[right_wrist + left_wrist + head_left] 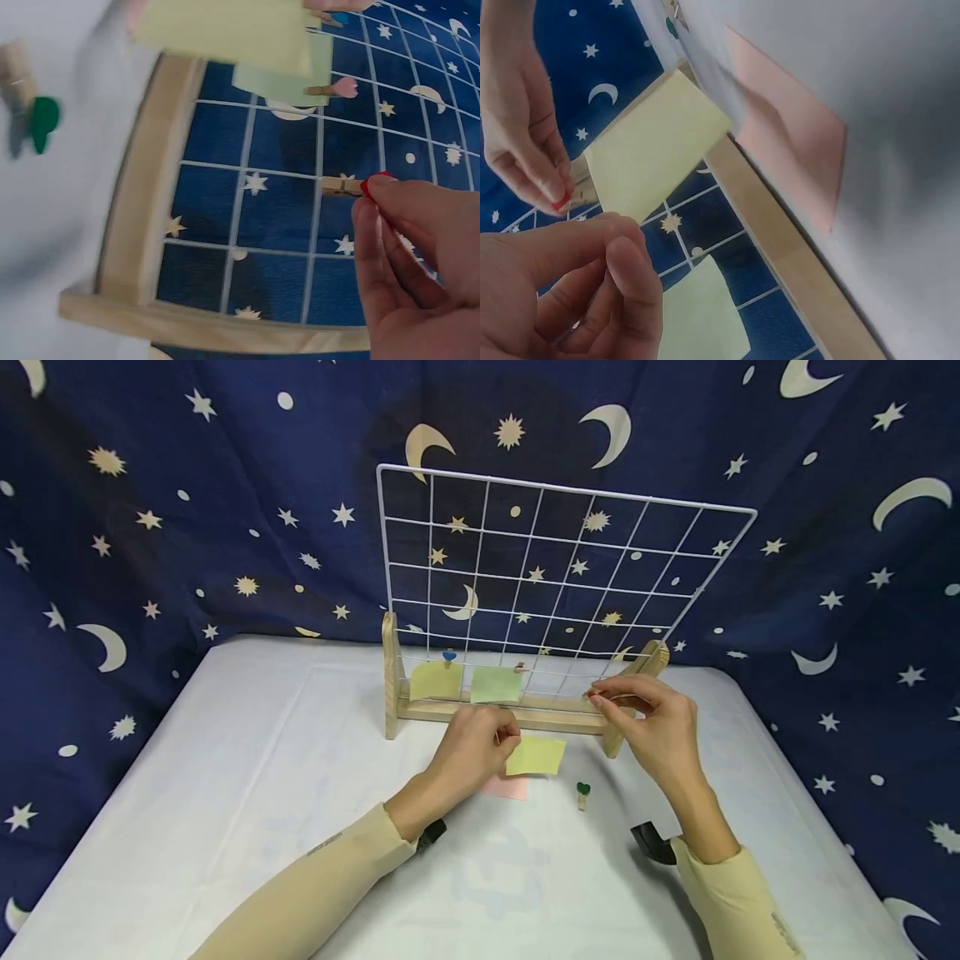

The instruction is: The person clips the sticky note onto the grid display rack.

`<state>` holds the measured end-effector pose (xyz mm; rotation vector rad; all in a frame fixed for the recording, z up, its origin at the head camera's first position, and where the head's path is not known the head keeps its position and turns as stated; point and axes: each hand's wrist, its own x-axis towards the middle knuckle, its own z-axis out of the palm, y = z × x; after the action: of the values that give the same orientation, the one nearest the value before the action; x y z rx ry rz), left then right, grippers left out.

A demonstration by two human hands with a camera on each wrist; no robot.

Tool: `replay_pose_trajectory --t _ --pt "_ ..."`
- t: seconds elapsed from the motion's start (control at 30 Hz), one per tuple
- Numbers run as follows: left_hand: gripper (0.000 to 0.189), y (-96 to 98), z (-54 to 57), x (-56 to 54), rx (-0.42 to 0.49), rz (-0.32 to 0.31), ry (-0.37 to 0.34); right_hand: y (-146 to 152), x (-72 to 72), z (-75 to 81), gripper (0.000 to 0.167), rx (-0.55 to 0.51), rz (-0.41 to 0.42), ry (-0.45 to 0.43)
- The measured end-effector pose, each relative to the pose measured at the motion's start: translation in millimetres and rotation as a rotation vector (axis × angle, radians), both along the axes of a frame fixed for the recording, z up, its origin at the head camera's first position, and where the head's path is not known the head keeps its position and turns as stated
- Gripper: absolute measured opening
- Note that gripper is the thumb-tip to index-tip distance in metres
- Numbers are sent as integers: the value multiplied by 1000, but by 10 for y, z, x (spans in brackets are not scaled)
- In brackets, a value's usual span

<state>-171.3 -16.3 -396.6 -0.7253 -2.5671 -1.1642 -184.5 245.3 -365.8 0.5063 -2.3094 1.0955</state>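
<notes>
My left hand [472, 743] pinches a yellow sticky note [536, 756] by one corner between thumb and forefinger, holding it above the table in front of the rack. Below it, a pink sticky note [506, 788] lies on the table, partly hidden. My right hand [660, 722] pinches a mini wooden clothespin [341, 186] by its red-topped end, its other end pointing at the white wire grid [566, 487]. Clipped low on the grid are a yellow note [435, 682], under a blue-heart clothespin [448, 656], and a green note [497, 685], under a pink-topped clothespin [346, 88].
A green-heart clothespin [582, 790] lies on the white-covered table [262, 760], in front of the rack's right side. The grid leans back in a wooden stand [390, 681]. Behind it hangs a dark blue curtain [247, 460] with moons and stars.
</notes>
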Motion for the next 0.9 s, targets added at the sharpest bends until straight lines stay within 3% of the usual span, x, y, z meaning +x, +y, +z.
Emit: replay_pose_trajectory --t 0.33,0.6,0.9 --pt "15 150 29 -105 -35 92 134 -112 -70 122 17 -42 -4 -55" --pt "16 230 47 -215 -24 137 154 -89 -105 118 16 -28 -60 -32" --pt "13 348 99 -320 -51 184 212 -120 -203 183 14 -4 -38 -12"
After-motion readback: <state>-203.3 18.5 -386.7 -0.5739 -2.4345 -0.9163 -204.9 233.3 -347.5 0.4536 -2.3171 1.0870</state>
